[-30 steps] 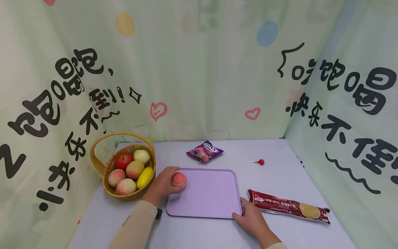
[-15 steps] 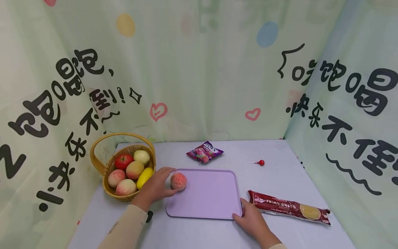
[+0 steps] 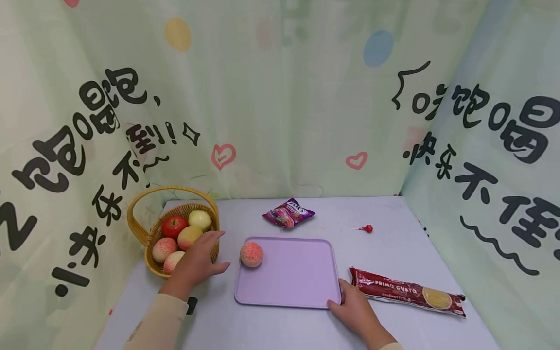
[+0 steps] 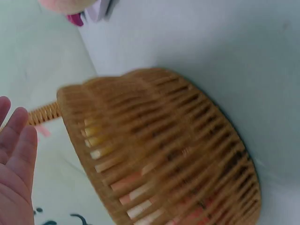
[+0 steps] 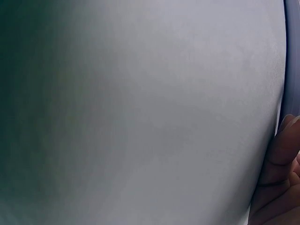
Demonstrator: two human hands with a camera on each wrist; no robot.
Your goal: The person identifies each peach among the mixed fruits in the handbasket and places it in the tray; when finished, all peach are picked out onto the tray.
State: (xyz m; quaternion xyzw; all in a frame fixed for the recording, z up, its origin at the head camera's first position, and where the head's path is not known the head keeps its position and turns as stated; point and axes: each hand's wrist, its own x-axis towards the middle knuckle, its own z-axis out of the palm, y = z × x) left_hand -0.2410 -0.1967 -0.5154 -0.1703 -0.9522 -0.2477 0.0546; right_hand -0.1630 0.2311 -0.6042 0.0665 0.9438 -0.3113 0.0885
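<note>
A pink-red peach (image 3: 251,254) rests on the left part of the purple tray (image 3: 290,277). My left hand (image 3: 197,262), empty with fingers spread, is over the right side of the wicker basket (image 3: 155,262), hiding part of its fruit. Inside the basket are a red tomato (image 3: 174,226), a pale round fruit (image 3: 199,220) and several peaches. In the left wrist view the hand (image 4: 18,164) is beside the basket (image 4: 164,140). My right hand (image 3: 356,311) grips the tray's lower right corner; the right wrist view shows its fingers (image 5: 281,150) at the tray edge (image 5: 293,61).
A purple snack bag (image 3: 288,213) lies behind the tray. A red lollipop (image 3: 368,228) is at the back right, and a long dark red spaghetti packet (image 3: 407,291) lies right of the tray. Printed curtains stand behind and on both sides.
My left hand has let go of the peach, leaving it on the tray, and has moved left to the basket. The right hand has stayed at the tray corner.
</note>
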